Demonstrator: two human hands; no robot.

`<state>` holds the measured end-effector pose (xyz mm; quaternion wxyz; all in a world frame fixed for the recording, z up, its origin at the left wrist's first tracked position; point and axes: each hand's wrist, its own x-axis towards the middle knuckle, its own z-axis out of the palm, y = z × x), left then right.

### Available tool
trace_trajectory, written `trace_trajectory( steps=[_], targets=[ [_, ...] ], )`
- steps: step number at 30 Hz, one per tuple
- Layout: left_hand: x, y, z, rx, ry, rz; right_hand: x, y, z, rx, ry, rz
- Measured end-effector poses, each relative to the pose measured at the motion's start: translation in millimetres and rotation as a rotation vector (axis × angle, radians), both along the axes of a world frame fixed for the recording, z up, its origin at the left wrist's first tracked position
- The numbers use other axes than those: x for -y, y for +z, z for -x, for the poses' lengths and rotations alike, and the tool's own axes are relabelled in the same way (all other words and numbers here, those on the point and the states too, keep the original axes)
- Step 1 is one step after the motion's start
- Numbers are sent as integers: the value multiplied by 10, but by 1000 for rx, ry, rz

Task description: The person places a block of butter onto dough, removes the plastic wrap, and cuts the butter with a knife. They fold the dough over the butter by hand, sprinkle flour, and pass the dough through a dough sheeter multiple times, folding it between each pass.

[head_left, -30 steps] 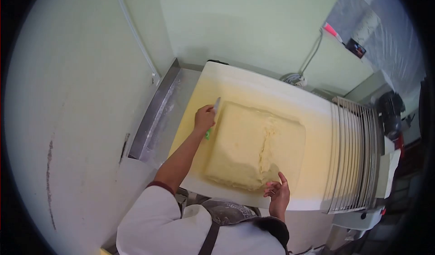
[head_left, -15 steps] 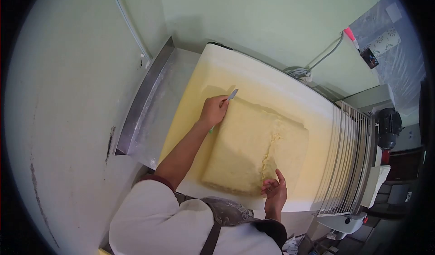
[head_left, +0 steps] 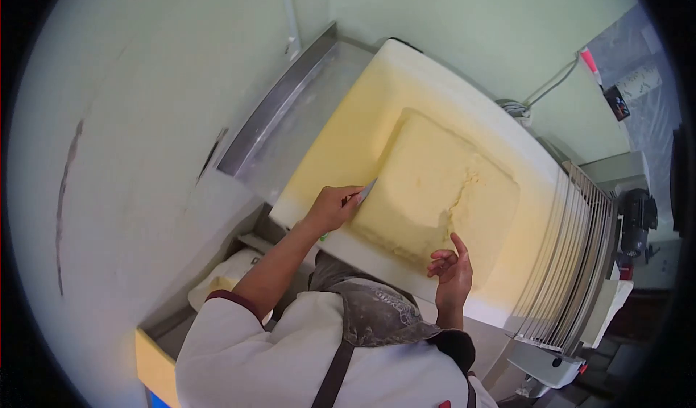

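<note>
A thick, pale yellow slab of dough (head_left: 428,183) lies on the cream conveyor belt (head_left: 348,132) of a sheeting machine. My left hand (head_left: 332,206) grips a small knife (head_left: 365,190) with a green handle, its blade touching the slab's near-left edge. My right hand (head_left: 451,267) hovers with fingers spread at the slab's near edge, beside a rough seam that runs across the dough.
A metal guard of curved bars (head_left: 573,263) covers the rollers to the right of the belt. A stainless tray (head_left: 290,111) runs along the belt's left side by the wall. Cables and a socket (head_left: 516,107) sit behind the machine. A motor (head_left: 636,219) stands far right.
My left hand has drawn the knife along the slab's left edge from its far corner toward me. My head has shifted, so the machine now sits more diagonally in view.
</note>
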<state>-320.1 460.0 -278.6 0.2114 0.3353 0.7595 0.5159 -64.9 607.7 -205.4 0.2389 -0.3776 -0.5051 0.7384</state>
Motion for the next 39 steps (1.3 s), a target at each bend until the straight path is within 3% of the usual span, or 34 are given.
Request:
trace_trajectory(
  steps=[6,8,13,14,16,17,19,20,21,22,23,24,25,26,27,28,29,30,31,32,34,36,38,39],
  targets=[
    [836,10,-786,-27,94,184,24,-65,-348,-23,154,4],
    [950,-60,-1490,321,223,57,-6,-141,-529,-16,186,15],
    [-244,62,-2466,823,136,-595,-8,-741,-1253,18,227,-82],
    [-506,158,-2646,866,32,-576,-10,-832,-1353,-12,241,-118],
    [-894,281,-2939,954,-177,-509,-176,-537,-1726,44,368,240],
    [-972,196,-2957,703,-328,-211,-284,-589,-2085,122,380,150],
    [-1143,226,-2826,252,-569,-204,-440,-866,-2838,298,434,-11],
    [-1165,187,-2704,100,-449,-199,-488,-926,-3382,290,401,12],
    [-1257,161,-2315,-276,-357,-23,-517,-1017,-3938,282,382,35],
    [-1297,-48,-1844,-464,-254,-80,-423,-1498,-4519,377,174,221],
    [-1340,141,-1640,-547,-70,30,-457,-1610,-4994,391,146,15],
    [-1306,6,-1164,-657,60,124,-485,-1833,-5330,331,-166,204],
    [-1194,-375,-454,-622,209,255,-579,-2084,-5517,253,-470,389],
    [-1021,-288,-283,-714,339,378,-689,-2159,-5493,312,-576,309],
    [-1010,-264,-144,-294,402,339,-894,-2255,-5470,373,-682,230],
    [-968,-207,-128,-350,321,446,-1130,-2412,-5500,435,-785,151],
    [-954,-316,1,-86,353,312,-1415,-3029,-5526,469,-872,-4],
    [-941,-240,-30,-74,268,401,-1750,-3503,-5570,501,-960,-168],
    [-936,-485,197,-162,325,309,-1925,-3021,-5509,653,-876,-48],
    [-935,-518,210,-178,324,270,-2180,-3492,-5569,701,-927,-169],
    [-892,-571,174,-423,389,257,-2328,-3428,-5634,764,-941,-150],
    [-913,-602,242,-322,449,236,-2057,-2785,-5614,1267,-565,-358],
    [-878,-559,256,-170,472,244,-1802,-2386,-5658,1178,62,-478],
    [-924,-271,-19,-71,466,267,-1771,-1853,-5617,889,324,-433]
  ],
)
